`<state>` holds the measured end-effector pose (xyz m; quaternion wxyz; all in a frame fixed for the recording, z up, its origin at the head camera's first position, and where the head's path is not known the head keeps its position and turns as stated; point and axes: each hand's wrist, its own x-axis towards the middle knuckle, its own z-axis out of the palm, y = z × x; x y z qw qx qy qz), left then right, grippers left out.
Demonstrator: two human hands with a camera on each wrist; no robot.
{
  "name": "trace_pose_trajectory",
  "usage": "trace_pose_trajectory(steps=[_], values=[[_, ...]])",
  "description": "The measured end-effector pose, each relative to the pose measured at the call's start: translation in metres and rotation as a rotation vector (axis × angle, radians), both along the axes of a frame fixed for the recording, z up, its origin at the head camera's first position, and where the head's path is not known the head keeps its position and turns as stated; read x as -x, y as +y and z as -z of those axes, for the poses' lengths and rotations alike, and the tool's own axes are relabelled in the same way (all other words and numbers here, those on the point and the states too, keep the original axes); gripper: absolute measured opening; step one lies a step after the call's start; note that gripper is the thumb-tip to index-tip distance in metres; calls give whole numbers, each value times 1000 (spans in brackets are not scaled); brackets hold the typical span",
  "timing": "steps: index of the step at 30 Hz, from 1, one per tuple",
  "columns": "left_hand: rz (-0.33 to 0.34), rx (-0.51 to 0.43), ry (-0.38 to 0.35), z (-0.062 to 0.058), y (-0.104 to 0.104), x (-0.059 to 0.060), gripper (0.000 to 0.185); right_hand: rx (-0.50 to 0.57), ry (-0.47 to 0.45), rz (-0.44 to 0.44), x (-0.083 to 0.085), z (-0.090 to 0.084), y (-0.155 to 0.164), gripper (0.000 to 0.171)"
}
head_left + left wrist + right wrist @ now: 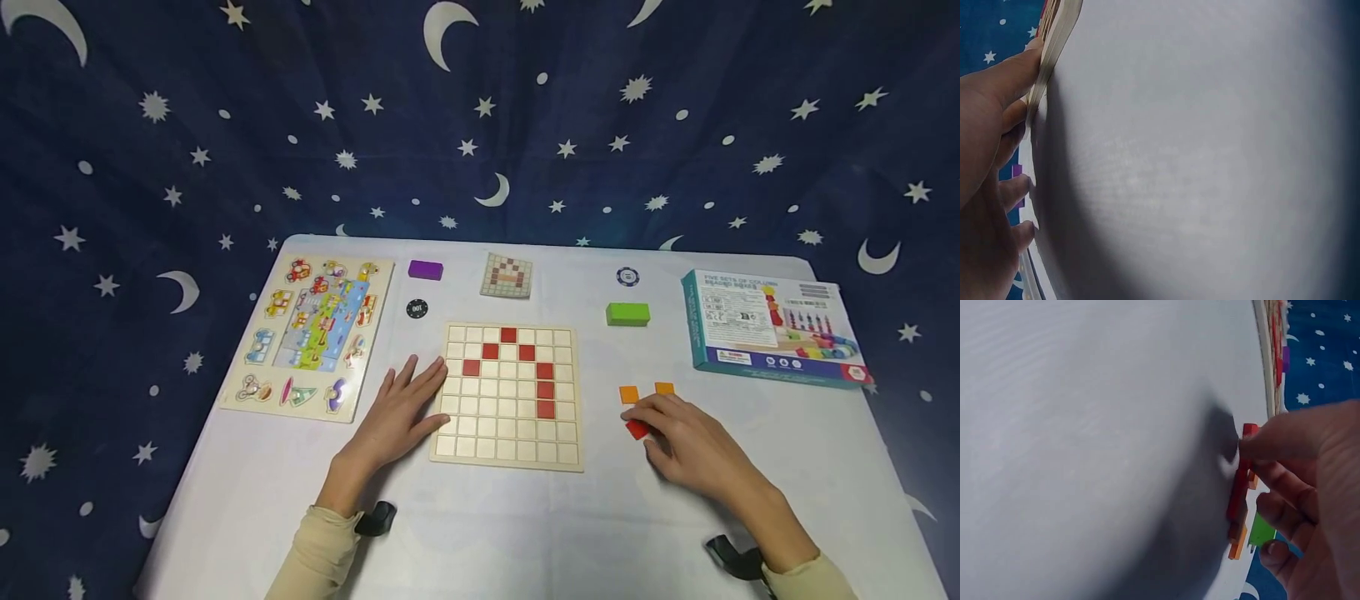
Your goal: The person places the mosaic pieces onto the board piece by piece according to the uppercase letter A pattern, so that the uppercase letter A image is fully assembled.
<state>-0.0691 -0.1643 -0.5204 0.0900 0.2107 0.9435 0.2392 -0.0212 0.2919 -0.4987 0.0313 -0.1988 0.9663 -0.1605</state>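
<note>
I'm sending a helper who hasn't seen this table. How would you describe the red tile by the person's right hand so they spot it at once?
Start at the wooden grid board in the table's middle and look just right of it. There the right hand rests its fingertips on a red tile. The two loose tiles beyond it are orange and untouched.

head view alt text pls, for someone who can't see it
A person's left hand rests flat against a wooden grid board holding seven red square tiles, while the right hand touches a loose red tile on the white table.
</note>
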Motion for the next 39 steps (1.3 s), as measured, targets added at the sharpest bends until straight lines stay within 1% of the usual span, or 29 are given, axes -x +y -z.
trace_pose_trajectory(steps=[4,7,11,14,19,22,26,30,33,39], values=[[0,-5,-1,0,-1,0,79,-11,27,1,0,0,2,34],[0,-9,-8,-1,0,0,79,-9,58,-6,3,1,1,33],[3,-10,-10,-1,0,0,79,9,129,-15,11,3,-4,33],[2,-8,-12,-2,0,1,79,34,143,-10,20,3,-16,35],[0,-2,-9,-3,-1,2,79,61,101,-16,42,2,-54,34],[-2,-2,-9,-4,-1,2,78,89,95,-49,55,1,-85,35],[-3,-1,-14,-4,-1,3,79,131,95,-92,68,4,-126,33],[-3,3,-11,-4,-1,3,79,142,96,-142,75,9,-162,31],[-2,14,-4,-2,-1,3,78,136,84,-177,79,11,-182,32],[1,19,-8,-2,0,1,77,105,66,-224,82,12,-203,34]])
